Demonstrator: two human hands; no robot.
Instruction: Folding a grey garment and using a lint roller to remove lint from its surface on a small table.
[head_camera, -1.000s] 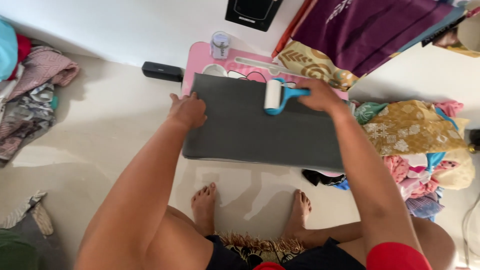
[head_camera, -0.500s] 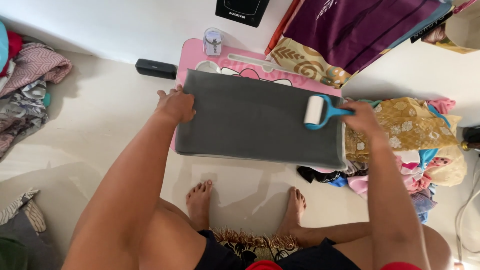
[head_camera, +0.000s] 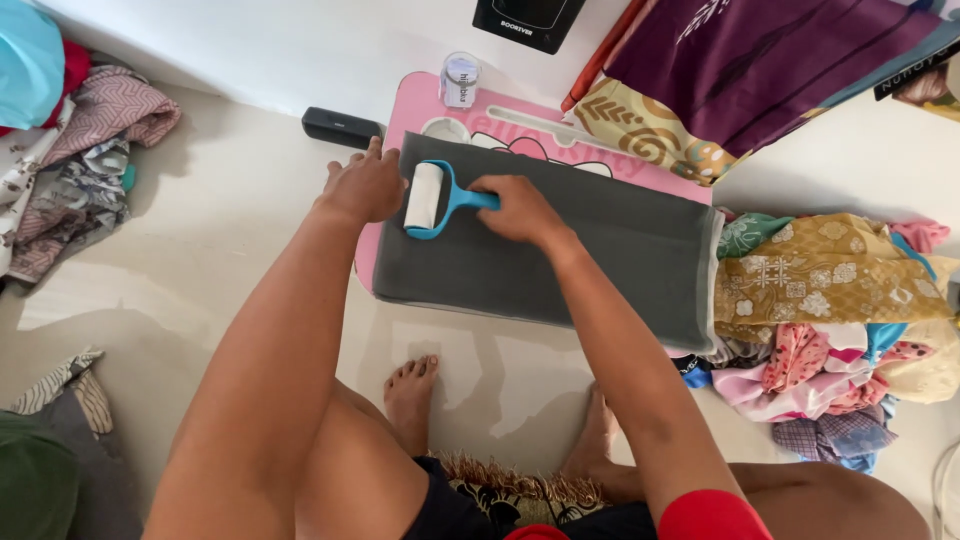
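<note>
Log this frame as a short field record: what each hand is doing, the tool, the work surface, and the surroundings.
left hand: left hand rests flat on the left end of the grey cloth, pinning it
right hand: right hand grips the blue handle of the lint roller
roller position: white roll on the cloth, close beside the left hand
surface: cloth lies folded over a pink table
on table: small clear jar at the far edge
surroundings: piles of patterned clothes to the right, black bar-shaped device on the floor

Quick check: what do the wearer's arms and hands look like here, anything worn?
Both arms are bare from shoulder to wrist. The left hand and right hand are bare too: no gloves, rings, watch or bands visible. A red sleeve edge shows at the right upper arm, at the frame bottom.
</note>
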